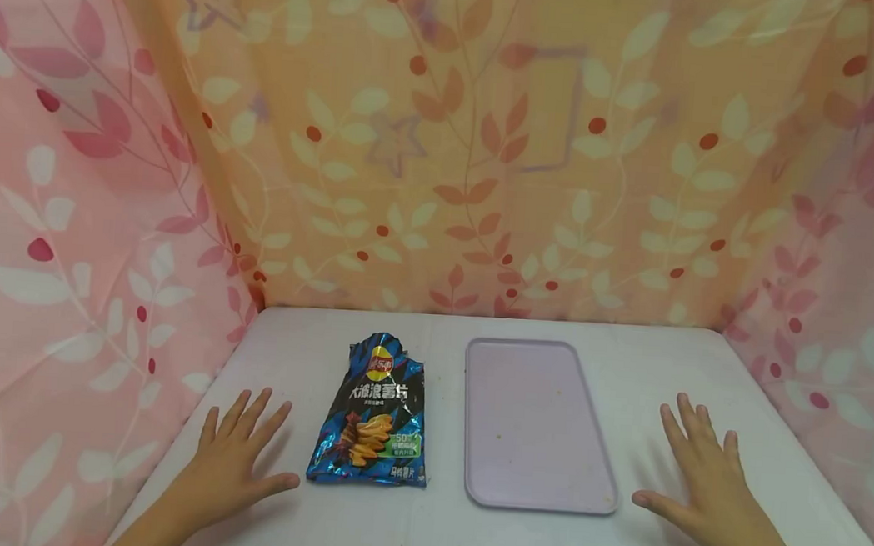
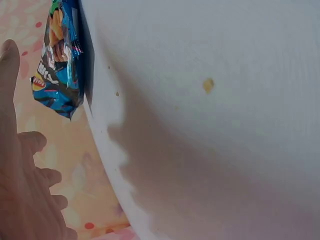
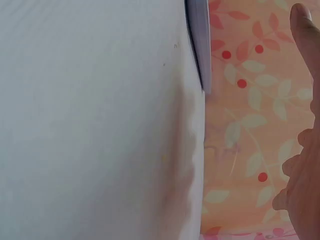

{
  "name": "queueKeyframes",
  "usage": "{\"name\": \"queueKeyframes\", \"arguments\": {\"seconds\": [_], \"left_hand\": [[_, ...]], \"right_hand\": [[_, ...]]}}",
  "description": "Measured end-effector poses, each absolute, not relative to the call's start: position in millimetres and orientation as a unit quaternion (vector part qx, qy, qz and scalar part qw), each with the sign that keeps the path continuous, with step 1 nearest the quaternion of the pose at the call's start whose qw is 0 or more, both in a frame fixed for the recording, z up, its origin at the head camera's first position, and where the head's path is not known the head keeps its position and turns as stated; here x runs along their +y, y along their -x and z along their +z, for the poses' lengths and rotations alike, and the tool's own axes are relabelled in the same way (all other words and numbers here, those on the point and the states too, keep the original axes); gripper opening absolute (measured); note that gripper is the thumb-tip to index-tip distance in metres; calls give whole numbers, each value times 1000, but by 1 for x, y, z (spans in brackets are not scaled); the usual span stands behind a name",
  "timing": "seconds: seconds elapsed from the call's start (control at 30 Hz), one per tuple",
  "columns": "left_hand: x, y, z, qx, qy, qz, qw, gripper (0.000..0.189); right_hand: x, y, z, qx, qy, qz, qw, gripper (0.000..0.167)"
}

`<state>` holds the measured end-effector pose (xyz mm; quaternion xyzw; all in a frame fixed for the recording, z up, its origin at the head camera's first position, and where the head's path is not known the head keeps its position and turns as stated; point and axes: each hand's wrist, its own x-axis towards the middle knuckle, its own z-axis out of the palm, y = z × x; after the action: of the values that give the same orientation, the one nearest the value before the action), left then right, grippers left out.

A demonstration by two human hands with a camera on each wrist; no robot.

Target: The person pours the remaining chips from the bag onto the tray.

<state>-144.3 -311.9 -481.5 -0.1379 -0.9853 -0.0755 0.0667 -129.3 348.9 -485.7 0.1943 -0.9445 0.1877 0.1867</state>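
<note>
A blue and black potato chip bag, its top edge torn and uneven, lies on the white table left of centre. To its right is a flat lilac tray with rounded corners and a few crumbs on it. My left hand hovers left of the bag, fingers spread, holding nothing. On the far side, my right hand is spread beyond the tray's right edge, also holding nothing. The left wrist view shows the bag near the thumb; the right wrist view catches the tray's edge.
Small yellowish crumbs are scattered on the white tabletop. Floral curtains enclose the table at the back and on both sides.
</note>
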Motion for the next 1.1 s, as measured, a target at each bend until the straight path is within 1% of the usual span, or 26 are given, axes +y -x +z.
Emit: {"name": "queueKeyframes", "arguments": {"seconds": [0.27,0.6,0.83,0.93,1.1], "left_hand": [[-303,145,-486,-984,118,-129,40,106],[-297,146,-488,-982,110,-150,36,108],[-291,146,-485,-977,107,-178,43,108],[-290,148,-485,-971,106,-209,43,107],[-285,152,-487,-962,89,-258,8,107]], "right_hand": [[337,134,-489,-933,-205,237,179,122],[329,140,-494,-916,-220,294,161,123],[330,144,-502,-902,-232,332,152,119],[330,144,-507,-899,-224,351,138,119],[329,142,-512,-894,-220,376,103,121]]}}
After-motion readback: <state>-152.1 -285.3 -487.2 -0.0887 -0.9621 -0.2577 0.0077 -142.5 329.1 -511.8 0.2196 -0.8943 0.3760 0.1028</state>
